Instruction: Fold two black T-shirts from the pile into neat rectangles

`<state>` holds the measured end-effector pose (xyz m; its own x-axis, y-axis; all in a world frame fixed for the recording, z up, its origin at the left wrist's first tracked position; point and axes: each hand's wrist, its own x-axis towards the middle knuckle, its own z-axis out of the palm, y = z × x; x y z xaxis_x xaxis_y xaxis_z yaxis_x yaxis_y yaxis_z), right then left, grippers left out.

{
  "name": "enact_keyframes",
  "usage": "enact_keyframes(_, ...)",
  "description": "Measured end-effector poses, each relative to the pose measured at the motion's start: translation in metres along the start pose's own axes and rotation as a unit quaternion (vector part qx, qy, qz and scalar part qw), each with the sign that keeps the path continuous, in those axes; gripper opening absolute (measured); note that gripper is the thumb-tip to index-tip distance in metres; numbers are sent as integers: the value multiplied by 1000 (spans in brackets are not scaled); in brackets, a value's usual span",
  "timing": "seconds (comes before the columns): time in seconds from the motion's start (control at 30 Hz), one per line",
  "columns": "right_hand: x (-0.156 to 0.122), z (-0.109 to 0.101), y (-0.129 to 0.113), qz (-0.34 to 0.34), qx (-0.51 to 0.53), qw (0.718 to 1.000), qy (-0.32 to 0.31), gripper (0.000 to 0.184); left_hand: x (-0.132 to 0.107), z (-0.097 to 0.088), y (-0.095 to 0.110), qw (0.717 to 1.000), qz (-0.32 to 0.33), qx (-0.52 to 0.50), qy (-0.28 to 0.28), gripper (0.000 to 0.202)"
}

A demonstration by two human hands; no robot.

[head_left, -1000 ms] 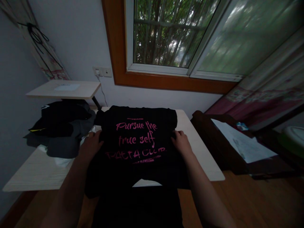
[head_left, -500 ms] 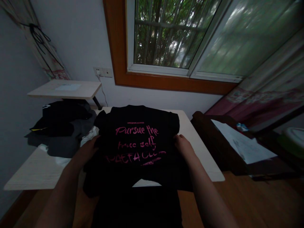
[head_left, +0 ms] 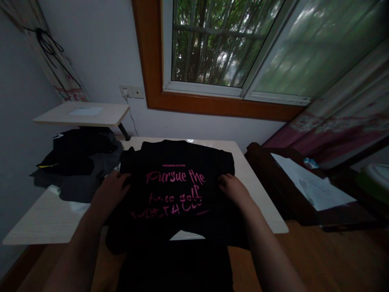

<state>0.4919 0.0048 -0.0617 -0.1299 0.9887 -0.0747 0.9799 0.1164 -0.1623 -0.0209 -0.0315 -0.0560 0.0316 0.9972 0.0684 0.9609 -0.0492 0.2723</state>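
A black T-shirt (head_left: 179, 156) with pink lettering lies spread on the pale table, its collar toward the window. Its lower print is creased, and the fabric nearest my body bunches up in dark folds. My left hand (head_left: 112, 188) has its fingers closed on the shirt's left side, below the sleeve. On the opposite side, below the other sleeve, my right hand (head_left: 234, 188) grips the cloth with curled fingers. A small gap between the dark folds shows white tabletop.
A heap of black and grey clothes (head_left: 82, 162) sits at the table's left, below a raised shelf (head_left: 106, 117) bearing a paper. The pale table (head_left: 264, 202) ends at its right edge. Beyond it stands dark brown furniture (head_left: 282, 202) with papers (head_left: 306, 180). A window is behind.
The shirt's collar and lettering have shifted slightly toward me, showing more tabletop behind. The lower lettering has creased further. My right hand has moved a little inward on the cloth.
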Motion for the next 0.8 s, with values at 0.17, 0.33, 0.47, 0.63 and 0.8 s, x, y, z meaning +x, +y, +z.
enact_keyframes(0.17,14,10,-39,-89,-5,996,31,32,17,15,57,993,89,59,-48,35)
enact_keyframes(0.33,19,14,-50,-105,-10,994,40,24,21,34,77,988,108,88,-69,37)
enact_keyframes(0.47,17,13,-38,-124,13,992,31,17,20,34,72,987,101,89,-83,32)
enact_keyframes(0.63,12,17,-21,-130,59,990,-3,10,10,31,57,985,104,29,-137,26)
enact_keyframes(0.8,2,21,-8,-74,118,988,-71,17,-4,29,42,976,73,-33,-201,25)
